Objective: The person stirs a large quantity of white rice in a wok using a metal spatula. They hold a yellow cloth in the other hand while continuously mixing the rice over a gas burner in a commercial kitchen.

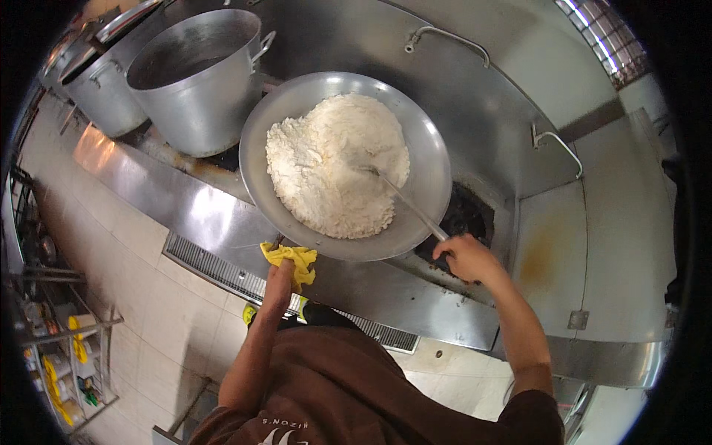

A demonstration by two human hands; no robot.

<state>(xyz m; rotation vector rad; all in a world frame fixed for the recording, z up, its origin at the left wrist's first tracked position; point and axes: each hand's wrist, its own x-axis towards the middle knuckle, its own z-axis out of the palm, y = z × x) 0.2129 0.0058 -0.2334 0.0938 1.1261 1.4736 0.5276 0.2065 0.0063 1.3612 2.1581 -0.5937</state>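
A wide, shallow metal wok (pixel 256 161) sits on the stove before me, holding a large heap of white rice-like food (pixel 334 167). My right hand (pixel 470 257) grips the handle of a long metal utensil (pixel 414 207) at the wok's near right side. The far end of that utensil is sunk in the heap, so its head is mostly hidden. My left hand (pixel 285 273) is closed around a crumpled yellow cloth (pixel 295 259) at the near left rim. A dark piece sticks out of the cloth toward the wok; whether it is the wok's handle I cannot tell.
A tall aluminium stockpot (pixel 200 105) stands left of the wok, with another pot (pixel 108 97) beyond it. A dark burner (pixel 467 217) shows at the right. Bent metal pipes (pixel 453 41) project from the steel backsplash. A rack with yellow-lidded tubs (pixel 69 361) stands at lower left.
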